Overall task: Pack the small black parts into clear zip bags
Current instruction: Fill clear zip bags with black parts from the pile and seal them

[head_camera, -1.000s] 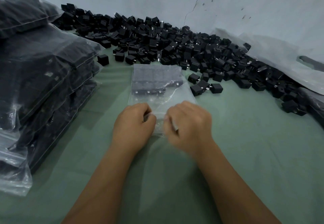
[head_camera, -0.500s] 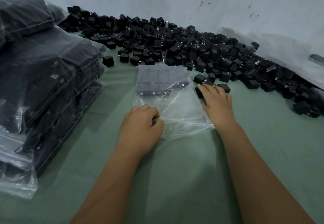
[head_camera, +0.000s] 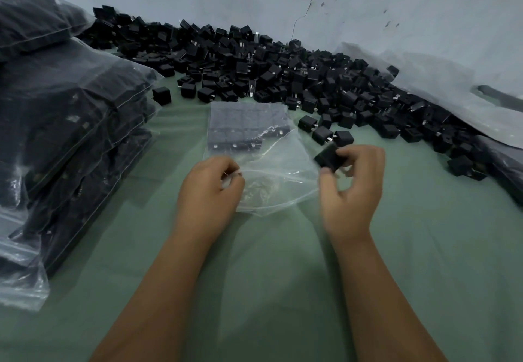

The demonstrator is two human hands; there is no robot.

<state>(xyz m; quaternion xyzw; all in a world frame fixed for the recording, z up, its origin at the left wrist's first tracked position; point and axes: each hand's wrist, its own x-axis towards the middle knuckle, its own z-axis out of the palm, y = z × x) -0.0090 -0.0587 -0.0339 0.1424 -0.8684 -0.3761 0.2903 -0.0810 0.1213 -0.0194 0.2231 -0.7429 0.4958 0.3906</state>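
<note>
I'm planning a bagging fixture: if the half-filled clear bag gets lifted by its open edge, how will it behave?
The clear bag looks thin and floppy: its empty near half wrinkles and sags where the left hand pinches it. Probably bottom-heavy, since the black parts sit in rows at the far end. Likely slippery too, judging by its glossy film.
</note>
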